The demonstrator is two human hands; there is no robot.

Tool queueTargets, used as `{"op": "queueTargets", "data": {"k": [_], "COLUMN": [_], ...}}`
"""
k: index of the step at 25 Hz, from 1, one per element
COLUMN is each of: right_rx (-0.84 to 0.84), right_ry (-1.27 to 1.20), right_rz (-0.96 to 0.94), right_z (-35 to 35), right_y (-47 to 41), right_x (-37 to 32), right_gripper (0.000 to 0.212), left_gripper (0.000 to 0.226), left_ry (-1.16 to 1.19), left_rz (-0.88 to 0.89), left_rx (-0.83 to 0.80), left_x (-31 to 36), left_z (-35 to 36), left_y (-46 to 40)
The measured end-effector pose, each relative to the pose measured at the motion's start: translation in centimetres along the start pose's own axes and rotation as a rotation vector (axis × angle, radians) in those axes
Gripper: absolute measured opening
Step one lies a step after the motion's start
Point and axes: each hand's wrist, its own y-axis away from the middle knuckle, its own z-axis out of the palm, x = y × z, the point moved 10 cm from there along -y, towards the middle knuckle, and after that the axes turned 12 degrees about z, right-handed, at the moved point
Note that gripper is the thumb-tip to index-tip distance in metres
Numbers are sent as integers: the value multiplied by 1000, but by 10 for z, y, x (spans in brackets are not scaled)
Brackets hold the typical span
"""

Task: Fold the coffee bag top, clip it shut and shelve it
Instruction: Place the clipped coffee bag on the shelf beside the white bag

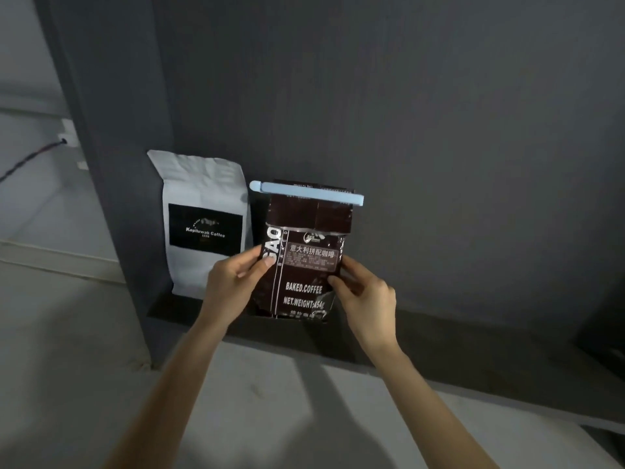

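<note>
A dark brown coffee bag point(302, 282) printed "BAKED.COFFEE" stands upright on a dark grey shelf point(439, 346). Its top is folded over, and a pale blue clip point(306, 193) runs across the fold. My left hand point(233, 282) grips the bag's left edge, thumb on the front. On the bag's right edge, the fingers of my right hand point(363, 292) press against its side. The bag's bottom sits at the shelf surface, just behind the front edge.
A white coffee bag point(203, 225) with a black label stands on the shelf directly left of the brown bag, almost touching it. The shelf's dark side panel point(111, 164) rises at the left. A pale floor point(84, 367) lies below, and a wall socket with cable point(66, 138) at far left.
</note>
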Motion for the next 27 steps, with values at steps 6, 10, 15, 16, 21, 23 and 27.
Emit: {"op": "queueTargets", "data": {"k": [6,10,15,16,21,23,27], "right_rx": [12,49,79,76,-48,-177,-232], "right_ry": [155,162,145,140,172,160,346], "right_rz": [45,35,9,12,-4,-15,-60], "right_z": [38,39,38,38,43,48,36], "right_y": [-15,-17,-15,-15,-11,-8,-2], "right_x": [40,46,41,42,39,34,28], "right_gripper": [31,29,27,27,34,40,62], "left_gripper": [33,32,33,33,23,16,40], "left_ry": [-111,-87,-46,-46,-204,-286,-320], "left_rz": [-74,-57,-90,-95,-39,-18,-56], "left_rx": [96,101,146,153,92,19,-26], "left_x": [-64,-70,-70,-70,-52,-45,-37], "left_z": [9,10,9,8,8,9,7], "left_y": [3,3,5,5,2,-2,1]}}
